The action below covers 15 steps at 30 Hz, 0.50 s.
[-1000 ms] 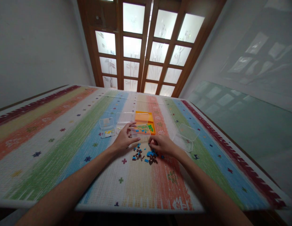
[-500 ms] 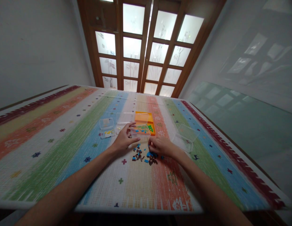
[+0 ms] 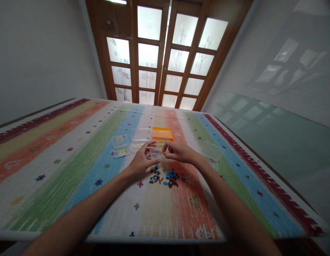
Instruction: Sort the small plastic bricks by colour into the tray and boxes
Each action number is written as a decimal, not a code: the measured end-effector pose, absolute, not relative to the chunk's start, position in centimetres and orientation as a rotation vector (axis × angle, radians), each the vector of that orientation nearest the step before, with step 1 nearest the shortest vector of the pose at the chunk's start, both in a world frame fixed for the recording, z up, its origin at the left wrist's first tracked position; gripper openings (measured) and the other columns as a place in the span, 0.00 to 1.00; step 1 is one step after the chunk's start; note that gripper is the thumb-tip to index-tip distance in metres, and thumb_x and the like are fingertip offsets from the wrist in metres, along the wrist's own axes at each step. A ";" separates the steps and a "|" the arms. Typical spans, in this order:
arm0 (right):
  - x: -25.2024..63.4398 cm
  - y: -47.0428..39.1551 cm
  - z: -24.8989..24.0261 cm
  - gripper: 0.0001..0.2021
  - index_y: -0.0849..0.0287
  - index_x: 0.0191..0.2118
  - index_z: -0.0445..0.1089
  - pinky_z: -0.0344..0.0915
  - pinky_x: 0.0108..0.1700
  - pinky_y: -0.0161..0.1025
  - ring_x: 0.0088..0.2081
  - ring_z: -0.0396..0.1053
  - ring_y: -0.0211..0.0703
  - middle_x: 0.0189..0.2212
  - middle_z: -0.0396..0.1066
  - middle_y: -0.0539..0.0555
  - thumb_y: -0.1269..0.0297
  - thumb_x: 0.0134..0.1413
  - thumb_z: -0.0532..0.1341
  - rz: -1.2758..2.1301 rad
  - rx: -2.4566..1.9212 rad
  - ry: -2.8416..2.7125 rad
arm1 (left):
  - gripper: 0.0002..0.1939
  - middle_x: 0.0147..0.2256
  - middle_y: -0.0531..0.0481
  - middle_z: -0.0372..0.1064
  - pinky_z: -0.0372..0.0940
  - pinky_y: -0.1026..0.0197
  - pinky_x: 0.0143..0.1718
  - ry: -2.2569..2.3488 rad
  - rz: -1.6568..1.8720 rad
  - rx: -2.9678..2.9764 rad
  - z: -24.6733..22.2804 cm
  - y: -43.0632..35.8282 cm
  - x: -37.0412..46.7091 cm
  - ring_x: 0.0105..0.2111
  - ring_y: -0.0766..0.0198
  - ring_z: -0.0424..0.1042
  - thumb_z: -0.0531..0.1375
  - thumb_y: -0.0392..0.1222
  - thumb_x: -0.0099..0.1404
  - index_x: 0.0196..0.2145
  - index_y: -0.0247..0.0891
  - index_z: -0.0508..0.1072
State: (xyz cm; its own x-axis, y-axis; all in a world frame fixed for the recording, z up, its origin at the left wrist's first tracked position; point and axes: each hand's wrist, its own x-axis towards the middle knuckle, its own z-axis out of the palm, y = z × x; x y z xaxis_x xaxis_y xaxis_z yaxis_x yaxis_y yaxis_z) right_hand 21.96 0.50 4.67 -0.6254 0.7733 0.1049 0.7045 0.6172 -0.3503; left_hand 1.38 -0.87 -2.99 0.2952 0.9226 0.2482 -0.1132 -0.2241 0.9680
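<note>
My left hand grips the left side of a small clear plastic box, thumb at the front and fingers behind. A few blue pieces show inside it. Over the box's right part, my right hand is closed in a pinch on a small blue toy brick, which is partly hidden by the fingertips. Nearer to me on the striped cloth lie loose blue bricks and brown bricks. Just behind the hands stands an open orange box, its lower tray mostly covered by my right hand.
An open clear case with yellow pieces sits to the left. Beside it is another clear case with pale pieces, partly behind my left hand. An open clear case lies right, partly behind my right forearm. The striped tablecloth covers the table.
My right hand has moved up and left from the loose bricks to the clear box, with a blue brick in its fingers. My left hand stays on the box, slightly lower in view.
</note>
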 end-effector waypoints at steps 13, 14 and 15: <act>20.6 1.6 4.3 0.10 0.58 0.42 0.80 0.52 0.31 0.34 0.27 0.65 0.37 0.26 0.74 0.53 0.67 0.57 0.62 0.155 -1.358 -2.759 | 0.36 0.55 0.38 0.66 0.68 0.44 0.55 0.769 1.136 1.410 -3.3 -0.9 1.5 0.50 0.53 0.73 0.72 0.35 0.50 0.56 0.39 0.65; 20.7 1.5 4.3 0.11 0.58 0.42 0.80 0.52 0.31 0.34 0.27 0.64 0.37 0.26 0.74 0.53 0.67 0.57 0.62 0.147 -1.350 -2.754 | 0.36 0.55 0.38 0.66 0.68 0.44 0.55 0.773 1.140 1.418 -3.3 -1.0 1.5 0.51 0.53 0.72 0.72 0.35 0.50 0.56 0.39 0.65; 20.8 1.5 4.3 0.11 0.58 0.43 0.80 0.52 0.31 0.34 0.26 0.64 0.37 0.25 0.74 0.53 0.67 0.57 0.62 0.143 -1.343 -2.747 | 0.36 0.55 0.38 0.66 0.68 0.44 0.55 0.775 1.143 1.424 -3.2 -1.0 1.5 0.51 0.53 0.72 0.72 0.36 0.51 0.56 0.39 0.65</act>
